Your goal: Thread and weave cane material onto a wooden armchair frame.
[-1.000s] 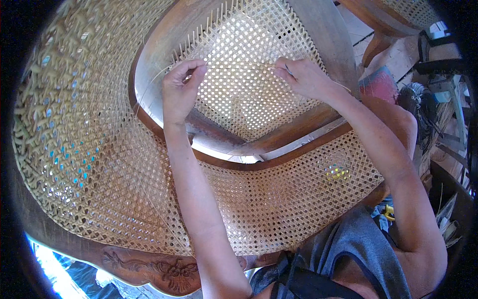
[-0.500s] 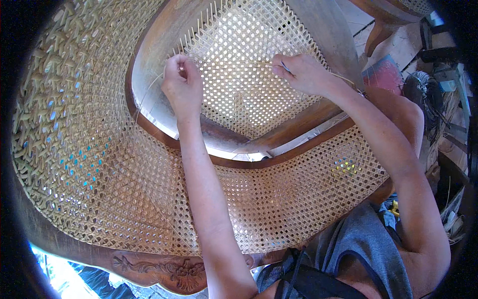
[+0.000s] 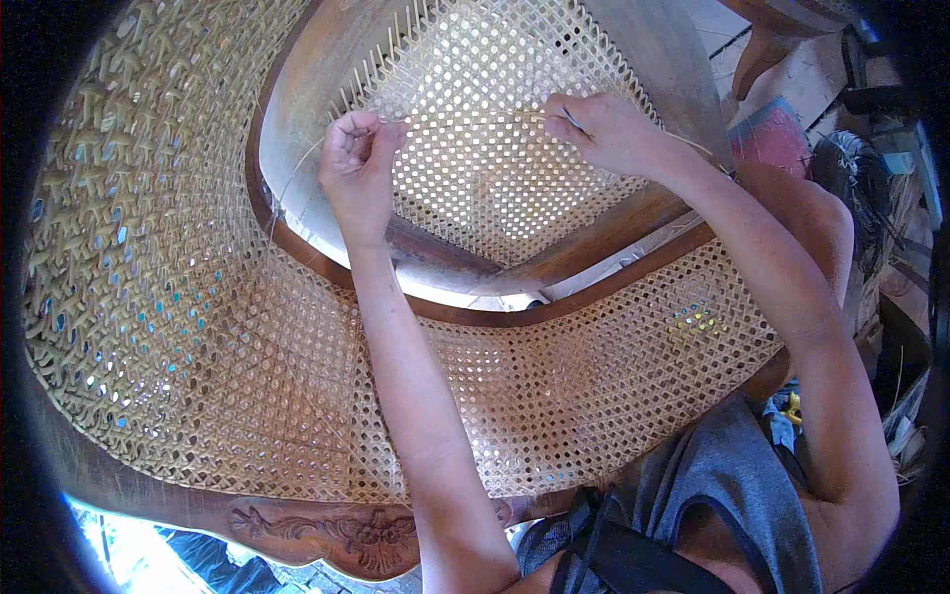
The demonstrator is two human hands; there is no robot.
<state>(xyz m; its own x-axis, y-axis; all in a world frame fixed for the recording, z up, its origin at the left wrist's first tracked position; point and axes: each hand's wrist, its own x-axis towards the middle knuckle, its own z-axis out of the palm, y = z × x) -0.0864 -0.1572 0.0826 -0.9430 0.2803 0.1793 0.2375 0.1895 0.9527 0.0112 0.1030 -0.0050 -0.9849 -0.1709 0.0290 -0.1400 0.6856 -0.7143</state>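
A woven cane seat panel (image 3: 485,188) fills a curved wooden frame (image 3: 653,79). Above its left side, my left hand (image 3: 358,168) is closed, thumb against curled fingers, on a thin cane strand. From there the strand (image 3: 475,118) stretches across the weave to my right hand (image 3: 604,134), which pinches it over the panel's right side. Something slim and shiny (image 3: 570,118) also shows between the right fingers; its kind is unclear. A loose length of cane (image 3: 289,183) hangs in a bend left of my left hand, and another (image 3: 693,145) trails past my right wrist.
Several short cane ends or pegs (image 3: 371,71) stand up along the seat's upper left edge. A caned backrest (image 3: 554,396) with a carved wooden rail (image 3: 346,535) curves round the near and left sides. At right lie a red item (image 3: 772,139) and a dark wire-like bundle (image 3: 851,183).
My left hand has turned a little, showing more of its palm and curled fingers. My right hand has barely moved, still pinching the strand. The view has shifted slightly.
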